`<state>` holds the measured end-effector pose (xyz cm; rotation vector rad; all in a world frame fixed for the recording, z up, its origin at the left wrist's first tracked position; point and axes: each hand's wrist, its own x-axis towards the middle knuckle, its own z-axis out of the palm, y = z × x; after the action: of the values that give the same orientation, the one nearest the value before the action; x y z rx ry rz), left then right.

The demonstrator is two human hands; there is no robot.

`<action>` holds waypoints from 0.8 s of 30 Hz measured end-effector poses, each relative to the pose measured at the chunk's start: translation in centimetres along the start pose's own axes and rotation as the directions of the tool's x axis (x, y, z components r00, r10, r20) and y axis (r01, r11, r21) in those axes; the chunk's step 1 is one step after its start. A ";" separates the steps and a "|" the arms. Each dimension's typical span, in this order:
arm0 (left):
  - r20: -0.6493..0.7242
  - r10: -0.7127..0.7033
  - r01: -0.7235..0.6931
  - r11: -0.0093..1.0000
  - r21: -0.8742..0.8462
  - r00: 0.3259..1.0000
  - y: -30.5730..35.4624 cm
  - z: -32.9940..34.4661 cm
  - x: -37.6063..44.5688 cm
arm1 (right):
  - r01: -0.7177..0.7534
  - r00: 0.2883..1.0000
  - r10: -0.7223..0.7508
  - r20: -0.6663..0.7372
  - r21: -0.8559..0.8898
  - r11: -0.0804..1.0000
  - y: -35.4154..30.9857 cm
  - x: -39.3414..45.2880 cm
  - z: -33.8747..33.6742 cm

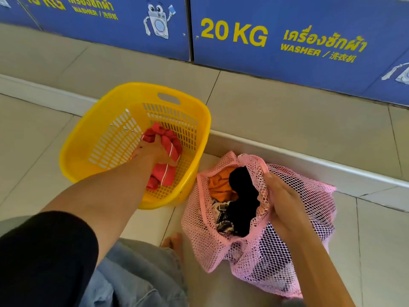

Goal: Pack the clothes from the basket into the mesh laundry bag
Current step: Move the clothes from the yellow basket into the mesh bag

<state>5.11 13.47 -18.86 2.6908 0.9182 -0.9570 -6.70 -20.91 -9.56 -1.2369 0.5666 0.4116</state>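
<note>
A yellow plastic basket [88,138] stands on the tiled floor at centre left. Inside it lies a red garment with white stripes [166,171], and my left hand [155,151] is closed on its upper part. To the right, a pink mesh laundry bag [265,258] sits on the floor with its mouth open. Orange, black and patterned clothes [234,200] show inside it. My right hand [283,202] grips the bag's right rim and holds the mouth open.
Blue washer fronts [287,41] run along the back, above a raised tiled step [287,156]. My bare foot [174,242] and denim-clad knee [137,280] are in the foreground between basket and bag.
</note>
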 end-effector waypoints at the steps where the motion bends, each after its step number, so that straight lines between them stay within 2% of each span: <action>1: 0.005 0.011 -0.011 0.999 0.051 1.000 0.1 0.0 0.6 | -0.009 1.000 0.009 0.005 -0.002 1.000 0.1 0.3 0.1; 4: 0.000 0.056 -0.055 0.982 0.181 0.998 0.5 0.5 1.1 | -0.033 0.999 0.033 0.006 0.001 0.999 0.5 0.9 0.1; 9: -0.013 0.027 -0.022 0.954 0.299 1.000 1.1 2.4 2.1 | -0.041 0.999 0.041 -0.010 0.003 0.999 0.7 1.3 -0.2; 13: -0.113 0.151 -0.097 0.920 0.380 0.982 0.6 1.2 1.9 | -0.028 0.999 0.029 -0.034 0.022 0.999 0.5 1.0 -0.9; 15: -0.149 0.209 -0.144 0.921 0.362 0.966 0.2 0.2 1.3 | -0.009 0.999 0.010 -0.045 0.024 1.000 0.3 0.7 -1.1; 19: -0.177 0.222 -0.172 0.950 0.260 0.959 -0.6 -2.3 -1.1 | 0.029 0.998 -0.027 -0.056 0.032 0.999 0.2 0.1 -1.6; 24: -0.225 0.295 -0.273 0.954 0.126 0.928 -1.6 -8.3 -7.1 | 0.052 0.998 -0.050 -0.049 0.040 0.998 -0.2 -1.6 -1.6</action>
<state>4.20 13.91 -7.86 2.9590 0.5027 -0.6358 -8.18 -22.52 -8.79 -1.2220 0.5801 0.3268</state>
